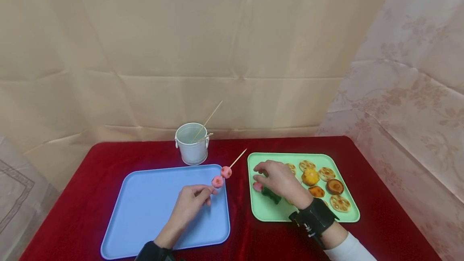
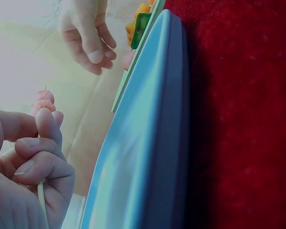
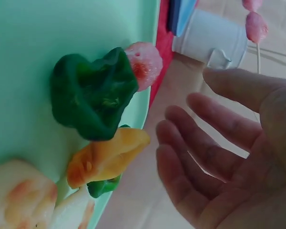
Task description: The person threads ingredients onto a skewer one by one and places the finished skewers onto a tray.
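My left hand (image 1: pixel 189 203) grips a wooden skewer (image 1: pixel 238 158) above the right edge of the blue tray (image 1: pixel 145 208). Two pink balls (image 1: pixel 217 181) are threaded on the skewer, just beyond my fingertips, and its bare tip points up and away. Over the left part of the green tray (image 1: pixel 266 212) hovers my right hand (image 1: pixel 280 178), fingers loosely bent and holding nothing. Below it lie a loose pink ball (image 3: pixel 145 66) and a dark green pepper piece (image 3: pixel 93 95), side by side. An orange-yellow piece (image 3: pixel 107 157) sits close to the pepper in the right wrist view.
A white metal bucket (image 1: pixel 193 154) with sticks (image 1: pixel 212 116) in it stands behind the blue tray. On the green tray's right half lie lotus-root slices (image 1: pixel 340 203), a brown mushroom-like round (image 1: pixel 335 187) and a yellow piece (image 1: pixel 310 177). Red cloth (image 1: pixel 239 228) covers the table.
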{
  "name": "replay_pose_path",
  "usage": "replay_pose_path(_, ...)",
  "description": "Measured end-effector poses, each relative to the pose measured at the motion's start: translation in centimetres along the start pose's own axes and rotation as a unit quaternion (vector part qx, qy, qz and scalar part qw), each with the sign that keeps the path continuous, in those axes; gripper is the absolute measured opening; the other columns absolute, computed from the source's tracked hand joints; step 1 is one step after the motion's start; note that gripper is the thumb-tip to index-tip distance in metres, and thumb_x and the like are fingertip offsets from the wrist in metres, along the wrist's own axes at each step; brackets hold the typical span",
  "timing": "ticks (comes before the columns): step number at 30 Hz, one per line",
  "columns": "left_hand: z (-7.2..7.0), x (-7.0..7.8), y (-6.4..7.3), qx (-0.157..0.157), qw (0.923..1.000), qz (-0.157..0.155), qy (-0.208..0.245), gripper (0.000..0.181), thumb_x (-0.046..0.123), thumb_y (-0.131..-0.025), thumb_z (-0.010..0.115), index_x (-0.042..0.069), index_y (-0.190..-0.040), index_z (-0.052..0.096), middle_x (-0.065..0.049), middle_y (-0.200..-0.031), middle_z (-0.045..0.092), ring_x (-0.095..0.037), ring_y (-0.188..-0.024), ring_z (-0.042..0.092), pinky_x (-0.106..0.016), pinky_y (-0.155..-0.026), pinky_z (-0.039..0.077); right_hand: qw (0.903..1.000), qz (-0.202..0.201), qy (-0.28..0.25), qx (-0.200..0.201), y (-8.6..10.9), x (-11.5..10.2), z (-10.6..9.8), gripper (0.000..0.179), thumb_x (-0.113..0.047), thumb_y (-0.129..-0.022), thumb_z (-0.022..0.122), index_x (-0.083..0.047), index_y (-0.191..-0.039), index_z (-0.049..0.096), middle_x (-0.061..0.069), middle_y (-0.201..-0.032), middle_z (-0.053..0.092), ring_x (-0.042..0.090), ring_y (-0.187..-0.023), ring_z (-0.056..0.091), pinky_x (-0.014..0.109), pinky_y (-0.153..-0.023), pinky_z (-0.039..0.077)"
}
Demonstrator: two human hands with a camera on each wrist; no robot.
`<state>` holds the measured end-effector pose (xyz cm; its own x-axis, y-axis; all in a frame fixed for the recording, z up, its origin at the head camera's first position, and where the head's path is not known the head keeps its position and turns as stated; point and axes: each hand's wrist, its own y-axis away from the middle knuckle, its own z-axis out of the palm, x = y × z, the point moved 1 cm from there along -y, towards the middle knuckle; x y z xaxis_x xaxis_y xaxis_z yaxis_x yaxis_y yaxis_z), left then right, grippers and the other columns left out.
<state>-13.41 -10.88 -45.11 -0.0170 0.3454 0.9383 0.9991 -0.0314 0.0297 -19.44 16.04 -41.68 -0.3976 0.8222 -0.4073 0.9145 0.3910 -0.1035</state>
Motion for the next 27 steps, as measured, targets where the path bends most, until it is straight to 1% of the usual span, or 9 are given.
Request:
replay_pose_path(2, 0.0, 0.0, 0.0, 0.001, 1.0, 0.001, 0.002, 0.019, 0.01, -0.095, 0.063, 0.008, -0.089, 0.081, -0.001, -0.06, 0.062, -0.013, -0.078, 0.057, -0.026, -0.068, 0.04, 0.9995, -0.007, 0.029, -0.008, 0.1, -0.2, 0.2, 0.015, -0.021, -0.09, 0.079, -0.012, -0.102, 0.079, -0.001, -0.094, 0.072, 0.016, -0.086, 0.066, 0.037, -0.075, 0.054)
replay_pose_path(6, -0.2, -0.1, 0.0, 0.002, 0.9999, -0.01, 0.003, 0.02, 0.01, -0.096, 0.062, 0.008, -0.089, 0.081, -0.001, -0.06, 0.062, -0.014, -0.079, 0.058, -0.026, -0.069, 0.04, 0.9966, -0.027, 0.076, -0.018, 0.4, -0.6, 0.6, 0.019, -0.023, -0.088, 0.082, -0.011, -0.102, 0.079, 0.002, -0.09, 0.072, 0.019, -0.081, 0.066, 0.036, -0.067, 0.053)
replay_pose_path(8, -0.2, -0.1, -0.1, 0.002, 0.9999, -0.014, 0.004, 0.02, 0.01, -0.096, 0.062, 0.007, -0.089, 0.081, -0.001, -0.06, 0.062, -0.014, -0.08, 0.058, -0.026, -0.07, 0.04, 0.994, -0.044, 0.1, -0.011, 0.6, -0.7, 0.7, 0.023, -0.025, -0.086, 0.084, -0.01, -0.103, 0.079, 0.002, -0.087, 0.072, 0.021, -0.077, 0.065, 0.035, -0.062, 0.051)
replay_pose_path(11, -0.2, -0.2, -0.1, 0.002, 0.9999, -0.016, 0.004, 0.02, 0.01, -0.096, 0.062, 0.007, -0.09, 0.081, -0.001, -0.06, 0.062, -0.014, -0.08, 0.058, -0.026, -0.07, 0.04, 0.9902, -0.068, 0.122, 0.003, 0.7, -0.7, 0.9, 0.021, -0.024, -0.084, 0.085, -0.01, -0.1, 0.08, 0.001, -0.08, 0.071, 0.022, -0.071, 0.063, 0.034, -0.058, 0.048)
replay_pose_path(14, -0.2, -0.4, -0.1, 0.004, 0.9999, -0.016, 0.003, 0.02, 0.011, -0.096, 0.062, 0.007, -0.089, 0.081, -0.002, -0.06, 0.063, -0.014, -0.081, 0.059, -0.026, -0.071, 0.041, 0.988, -0.082, 0.13, 0.008, 0.7, -0.5, 1.2, 0.017, -0.02, -0.083, 0.082, -0.01, -0.097, 0.08, 0.0, -0.075, 0.069, 0.022, -0.066, 0.061, 0.033, -0.055, 0.046)
replay_pose_path(18, -0.3, -0.6, -0.1, 0.003, 0.9998, -0.021, 0.0, 0.021, 0.011, -0.096, 0.061, 0.006, -0.089, 0.08, -0.003, -0.061, 0.063, -0.015, -0.084, 0.059, -0.027, -0.074, 0.041, 0.9873, -0.09, 0.131, 0.007, 0.6, -0.3, 1.4, 0.011, -0.015, -0.082, 0.079, -0.011, -0.092, 0.079, -0.002, -0.072, 0.069, 0.018, -0.063, 0.059, 0.031, -0.055, 0.046)
replay_pose_path(22, -0.2, -0.6, -0.1, 0.0, 0.9997, -0.026, 0.002, 0.021, 0.012, -0.096, 0.061, 0.006, -0.09, 0.08, -0.003, -0.061, 0.063, -0.016, -0.085, 0.06, -0.028, -0.075, 0.041, 0.986, -0.097, 0.134, 0.018, 0.5, -0.3, 1.7, 0.005, -0.01, -0.079, 0.076, -0.014, -0.082, 0.076, -0.006, -0.068, 0.065, 0.013, -0.06, 0.055, 0.029, -0.054, 0.044)
replay_pose_path(24, -0.2, -0.6, -0.1, -0.001, 0.9995, -0.03, 0.003, 0.021, 0.012, -0.097, 0.061, 0.006, -0.09, 0.08, -0.004, -0.061, 0.063, -0.016, -0.085, 0.059, -0.029, -0.075, 0.041, 0.9868, -0.091, 0.132, 0.019, 0.5, -0.3, 1.8, 0.008, -0.01, -0.079, 0.075, -0.016, -0.075, 0.071, -0.009, -0.064, 0.058, 0.011, -0.058, 0.05, 0.027, -0.053, 0.041)
replay_pose_path(27, -0.3, -0.5, -0.1, -0.001, 0.9994, -0.033, 0.004, 0.021, 0.013, -0.097, 0.061, 0.006, -0.091, 0.08, -0.004, -0.062, 0.063, -0.016, -0.084, 0.059, -0.03, -0.075, 0.04, 0.9908, -0.064, 0.118, 0.014, 0.3, -0.4, 1.8, 0.015, -0.012, -0.082, 0.075, -0.019, -0.072, 0.066, -0.01, -0.063, 0.049, 0.009, -0.058, 0.044, 0.027, -0.052, 0.037)
